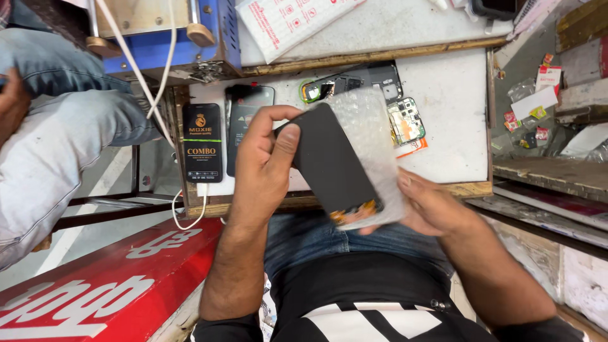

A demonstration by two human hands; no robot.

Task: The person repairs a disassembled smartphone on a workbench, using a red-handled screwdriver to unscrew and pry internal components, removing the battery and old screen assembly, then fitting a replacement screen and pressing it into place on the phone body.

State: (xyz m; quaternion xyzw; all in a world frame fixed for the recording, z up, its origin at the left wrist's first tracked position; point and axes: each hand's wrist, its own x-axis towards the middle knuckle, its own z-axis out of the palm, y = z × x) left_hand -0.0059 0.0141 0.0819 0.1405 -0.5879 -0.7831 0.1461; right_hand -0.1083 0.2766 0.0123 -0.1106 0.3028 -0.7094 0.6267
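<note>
Over the person's lap, at the near edge of a small white table (453,114), both hands are busy with one flat part. To the far left sits another person in grey trousers (44,152), and a red signboard (107,285) lies below them. A blue machine (212,38) stands at the table's far left corner, with white cables (149,76) trailing down past it. On the table lie a black boxed phone part (202,142), a dark phone (244,117) beside it, and an opened phone body (373,79) with a green circuit board (405,120) near it. The left hand (263,168) grips a black phone screen panel (329,164) by its upper edge, thumb pressed on its face. The right hand (430,206) holds the bubble-wrap sleeve (370,136) around the panel's lower end.
</note>
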